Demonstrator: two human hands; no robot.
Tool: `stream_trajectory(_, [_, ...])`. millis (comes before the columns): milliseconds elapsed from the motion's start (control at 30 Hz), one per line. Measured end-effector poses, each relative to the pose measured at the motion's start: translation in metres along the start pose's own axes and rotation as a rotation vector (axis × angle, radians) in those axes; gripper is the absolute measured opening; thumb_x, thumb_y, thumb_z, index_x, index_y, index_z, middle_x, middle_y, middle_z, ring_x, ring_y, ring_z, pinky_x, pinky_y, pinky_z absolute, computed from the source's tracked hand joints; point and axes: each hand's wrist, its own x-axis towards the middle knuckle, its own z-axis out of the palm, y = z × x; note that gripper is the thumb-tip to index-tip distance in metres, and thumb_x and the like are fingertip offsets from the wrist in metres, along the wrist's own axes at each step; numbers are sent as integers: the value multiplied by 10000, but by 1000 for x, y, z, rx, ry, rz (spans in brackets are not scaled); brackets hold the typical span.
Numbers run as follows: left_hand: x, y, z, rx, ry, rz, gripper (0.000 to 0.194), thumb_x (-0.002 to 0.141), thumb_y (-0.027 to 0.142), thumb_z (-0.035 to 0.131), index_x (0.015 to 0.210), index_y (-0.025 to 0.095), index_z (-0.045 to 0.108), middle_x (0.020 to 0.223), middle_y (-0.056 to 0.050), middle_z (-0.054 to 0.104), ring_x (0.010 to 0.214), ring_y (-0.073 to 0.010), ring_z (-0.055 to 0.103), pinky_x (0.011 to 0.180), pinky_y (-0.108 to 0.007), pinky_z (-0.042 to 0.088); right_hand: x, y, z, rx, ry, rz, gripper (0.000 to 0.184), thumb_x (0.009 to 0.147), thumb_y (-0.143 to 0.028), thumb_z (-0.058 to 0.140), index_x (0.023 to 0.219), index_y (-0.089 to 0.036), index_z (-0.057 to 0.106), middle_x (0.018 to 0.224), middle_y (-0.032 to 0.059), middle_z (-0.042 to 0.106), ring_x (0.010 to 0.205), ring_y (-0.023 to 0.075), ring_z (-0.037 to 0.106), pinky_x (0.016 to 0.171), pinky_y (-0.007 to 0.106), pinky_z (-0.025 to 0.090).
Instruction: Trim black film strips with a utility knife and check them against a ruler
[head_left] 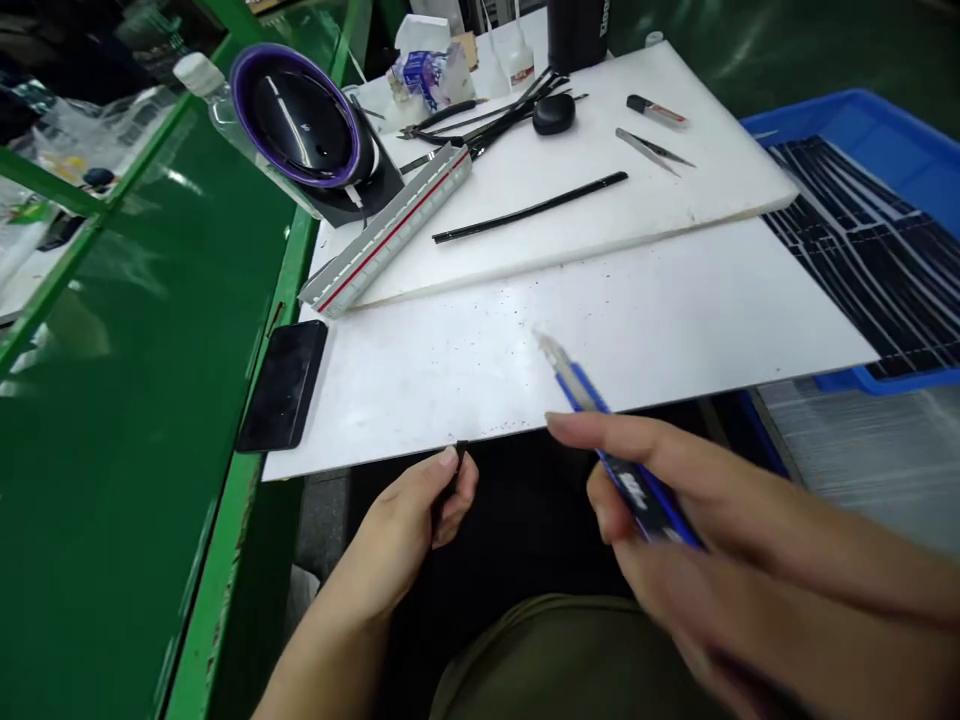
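Steadying the knife [634,488] likely matters most: right hand [712,590] clamped round it, blade [555,352] out over the tabletop [420,370], left hand [416,505] pinching a dark strip [461,450] (mostly hidden) at the near edge, thumb [448,458] best kept well clear of any stroke.

By a head-worn camera, the scene is viewed forward and down — the right hand [720,580] is seen very near at four o'clock, the left hand [409,505] at seven, the white board [660,195] farther off toward twelve.
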Motion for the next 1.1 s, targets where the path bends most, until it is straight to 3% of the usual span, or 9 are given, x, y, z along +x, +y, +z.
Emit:
stream_trajectory(133, [13,-5,-5,91,-27,-10,442,856,595,607,708,180,580,641,23,416,608,-126,328,526,-207,285,23,9,-19,149,-3,128,589,1058,-274,329,1581,-365,74,822,-14,654,641,147,630,555,260,493])
stream_trajectory(200, [18,-5,-3,117,-49,-28,442,848,602,619,716,182,585,655,22,414,619,-130,321,524,-202,278,30,24,-18,93,-94,63,581,1040,-216,333,1587,-298,156,786,-11,643,634,155,608,559,272,460])
stream_trajectory(300, [22,-3,-1,161,-79,-31,455,858,624,587,733,187,585,679,23,411,627,-132,313,535,-200,284,35,41,-12,-162,-256,-113,607,969,-109,357,1560,-241,304,824,17,638,646,169,581,579,305,405])
stream_trajectory(400, [23,-2,2,218,-83,-24,465,863,640,564,739,192,579,702,19,426,648,-137,339,561,-205,310,38,47,-8,-356,-321,-204,714,914,-66,400,1582,-260,238,814,5,609,587,150,522,532,296,315])
stream_trajectory(567, [27,-4,2,286,-50,-9,454,883,643,529,776,207,603,744,5,488,699,-151,418,610,-224,360,44,46,-7,-445,-346,-258,720,920,-108,442,1588,-253,215,794,-7,579,549,143,460,496,311,217])
stream_trajectory(800, [25,-4,-1,421,-20,31,451,906,636,494,796,223,639,764,-20,569,749,-180,504,653,-244,407,51,45,-5,-453,-347,-282,725,903,-132,485,1579,-247,251,798,-3,595,535,144,447,497,319,202])
stream_trajectory(1100, [24,-4,-2,473,-26,40,452,912,640,476,767,238,622,744,-1,568,683,-162,474,596,-237,393,54,47,-6,-423,-366,-298,680,932,-203,505,1572,-231,276,830,11,622,545,139,461,498,312,224])
